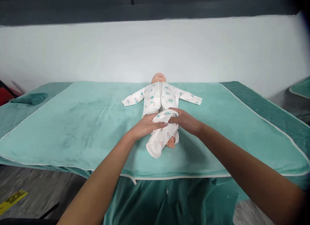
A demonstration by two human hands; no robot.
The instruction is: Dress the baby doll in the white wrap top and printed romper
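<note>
A baby doll lies on its back on a teal towel, head toward the wall. It wears a white printed jacket with both sleeves spread out. White printed trousers are bunched over its legs, and one bare foot sticks out. My left hand grips the left side of the trousers' waistband. My right hand grips the right side, the fingers of both curled into the cloth.
The towel, edged in white, covers a table draped in darker green fabric. A folded green cloth lies at the far left. A white wall rises behind. A yellow floor marking shows at lower left.
</note>
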